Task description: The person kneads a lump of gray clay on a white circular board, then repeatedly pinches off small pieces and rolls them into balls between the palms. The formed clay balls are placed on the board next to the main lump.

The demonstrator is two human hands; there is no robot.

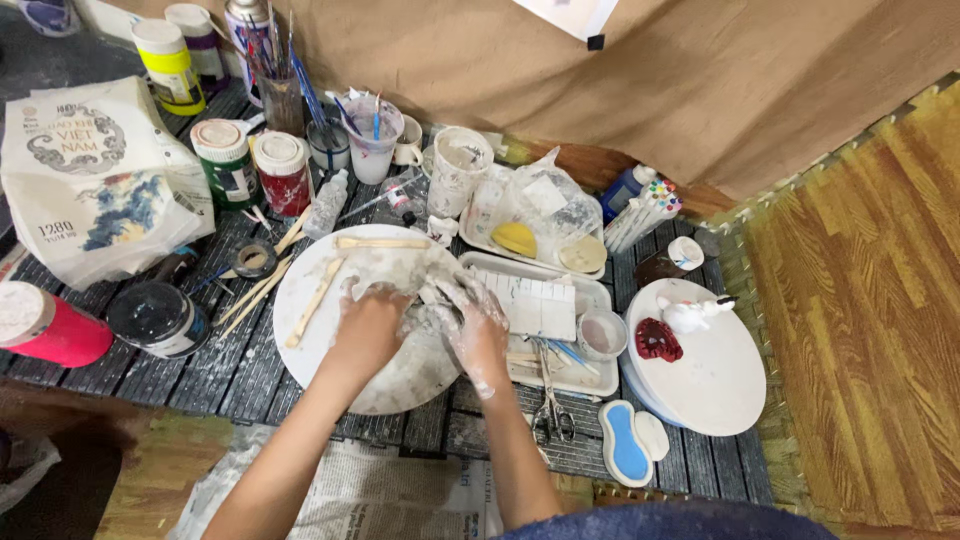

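Grey-white clay lump (425,315) sits on the round white board (330,370), both hands' fingers curled tightly around it, left hand (368,332) and right hand (478,330); even pressure would likely keep it centred.

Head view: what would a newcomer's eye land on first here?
Two clay-smeared hands, left and right, press a grey clay lump on the round white board at centre. Right of it, a second round white board carries a dark red clay piece; paint jars crowd the back.
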